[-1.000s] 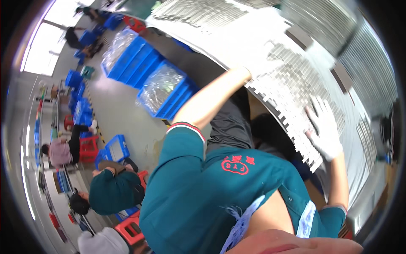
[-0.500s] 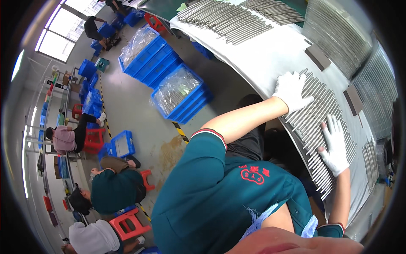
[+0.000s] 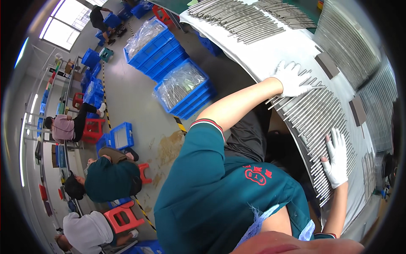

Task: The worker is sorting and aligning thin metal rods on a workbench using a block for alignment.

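My left hand [image 3: 292,79], in a white glove, lies spread at the far end of a row of thin metal rods [image 3: 311,120]. Its thumb and fingers touch the rod ends there, and a few rods poke out beneath the wrist past the table edge. Nearer to me, my right hand [image 3: 337,163], also gloved with some bare fingertips showing, rests flat on the same row. Its fingers are apart and grasp nothing. The rods lie side by side, slanting across the white-covered table [image 3: 270,51].
More rods [image 3: 237,21] lie at the table's far end, others [image 3: 368,173] on the right. Dark blocks [image 3: 327,64] stand beside wrapped stacks [image 3: 347,38]. Left of the table are blue crates [image 3: 186,91] with plastic-bagged contents. Several people sit or stoop farther left, near red stools [image 3: 122,218].
My left hand has slid toward the far end of the row and its fingers have spread wider. Some rods there now jut out toward me. My right hand stays flat on the rods.
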